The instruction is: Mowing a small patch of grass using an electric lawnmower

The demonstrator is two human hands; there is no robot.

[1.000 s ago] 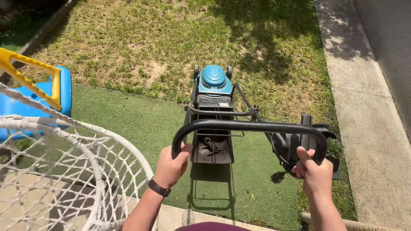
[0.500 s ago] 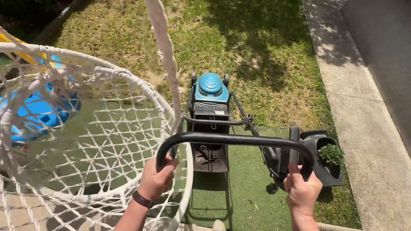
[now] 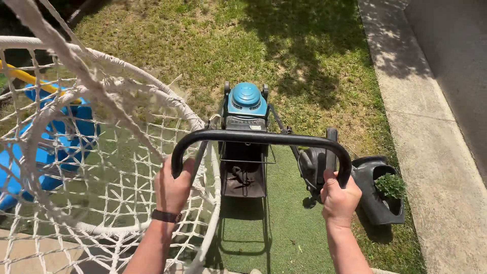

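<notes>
A lawn mower (image 3: 246,109) with a blue motor cover and a dark grass bag stands on green turf ahead of me. Its black curved handle bar (image 3: 261,138) runs across the middle of the view. My left hand (image 3: 172,187), with a dark wristband, grips the bar's left end. My right hand (image 3: 339,198) grips the right end, beside the black switch box (image 3: 314,165).
A white rope-net swing seat (image 3: 101,152) hangs close on my left, touching the handle's left side. Behind it sits a blue and yellow plastic toy (image 3: 45,132). A black planter (image 3: 380,195) with a small green plant lies right of the mower. A concrete path (image 3: 436,127) borders the grass.
The handle and both hands have shifted left and up in view. The net swing has swung further in front of my left arm. The planter now sits apart from the handle.
</notes>
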